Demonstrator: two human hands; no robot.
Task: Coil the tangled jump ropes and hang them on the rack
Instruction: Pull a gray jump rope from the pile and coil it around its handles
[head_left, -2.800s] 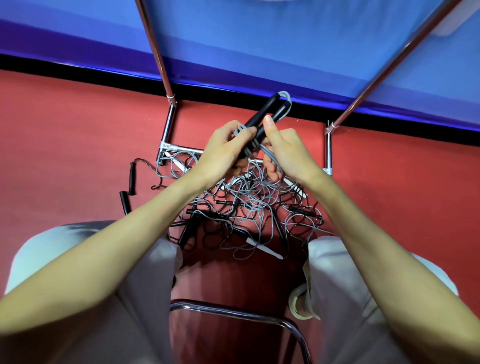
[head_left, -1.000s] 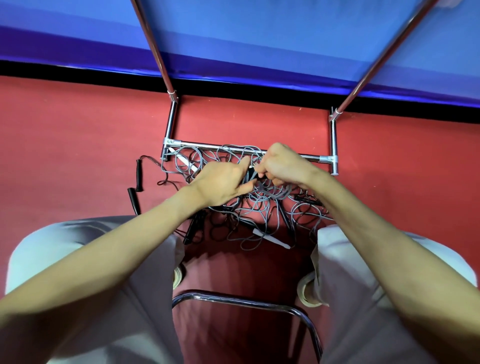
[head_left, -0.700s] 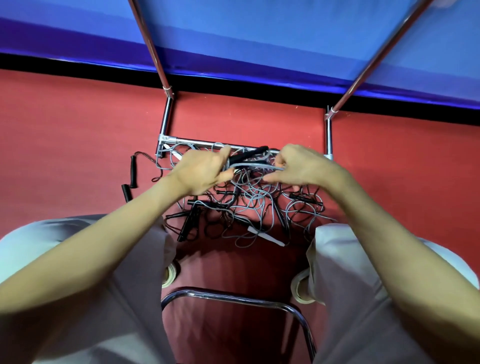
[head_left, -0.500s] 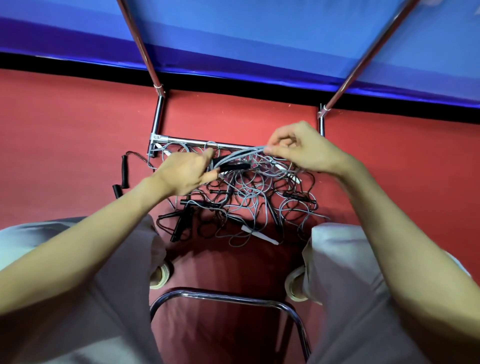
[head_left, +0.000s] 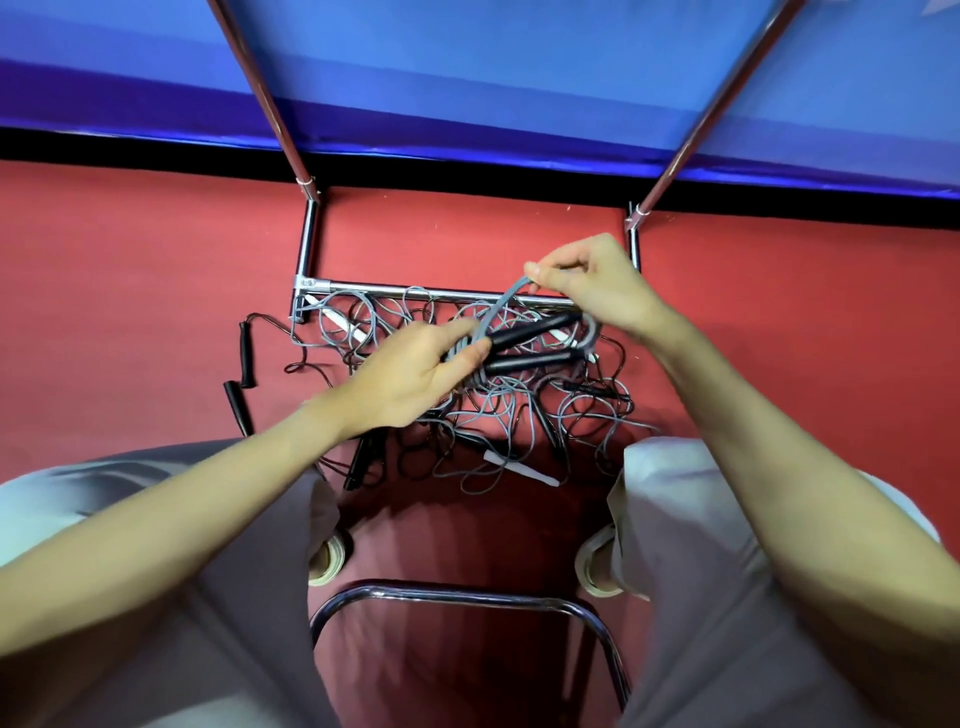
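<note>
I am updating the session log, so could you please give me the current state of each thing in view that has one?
left hand: grips the coiled end and two black handles
right hand: pinches a grey rope loop, raised
rope pile: tangled on the floor
rack: standing, nothing seen hung
loose black handles: lying left of pile

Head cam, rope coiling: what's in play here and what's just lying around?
In play:
- left hand gripping two black handles
- right hand pinching the grey rope
- rope tangle on the floor
- rack

Lying around:
- two loose black handles, left of the tangle
- chair frame
- shoes
</note>
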